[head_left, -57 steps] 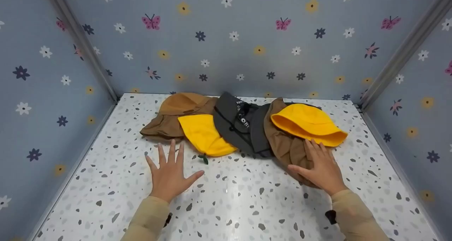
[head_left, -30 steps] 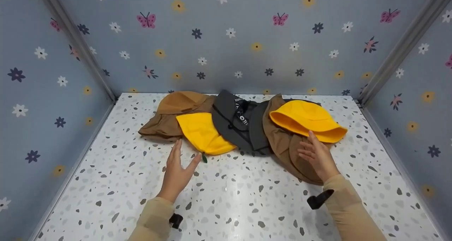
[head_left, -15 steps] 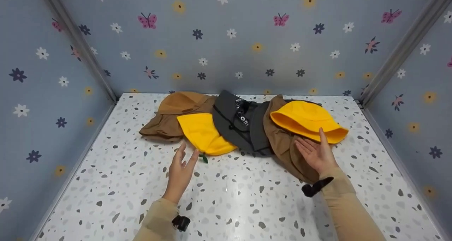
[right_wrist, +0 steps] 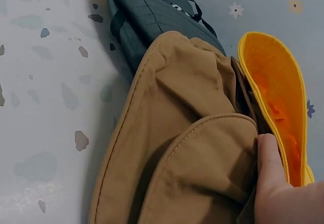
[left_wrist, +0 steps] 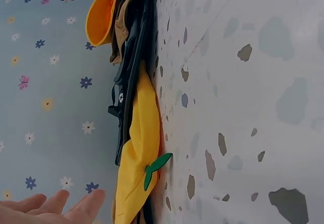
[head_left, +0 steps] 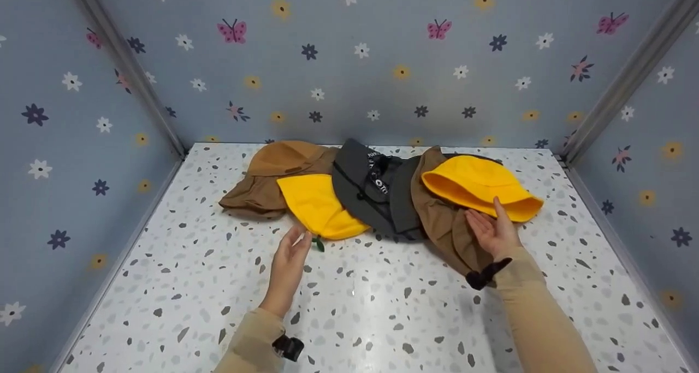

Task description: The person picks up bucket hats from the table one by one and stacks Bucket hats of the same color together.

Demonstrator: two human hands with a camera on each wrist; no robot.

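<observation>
In the head view my left hand (head_left: 289, 258) hovers by the front edge of a yellow hat (head_left: 322, 206), fingers relaxed and holding nothing. The green leaf ornament (left_wrist: 158, 169) on that hat shows in the left wrist view. My right hand (head_left: 497, 234) is palm up over a brown hat (head_left: 448, 228), fingers extended. Its thumb (right_wrist: 269, 158) lies right at the brim of a second yellow hat (head_left: 480, 182), whose hollow faces forward. Folds of the brown hat fill much of the right wrist view.
A dark grey hat (head_left: 355, 182) with a black cord lies mid-row. Left of it is a brown hat with a tan crown (head_left: 289, 157). The hats overlap along the back of a speckled white table (head_left: 371, 307). Flower-patterned walls (head_left: 349, 67) enclose three sides.
Both hands have turned from palms down; the right is now palm up. My left hand has moved right, closer to the leaf ornament. The hats lie as before.
</observation>
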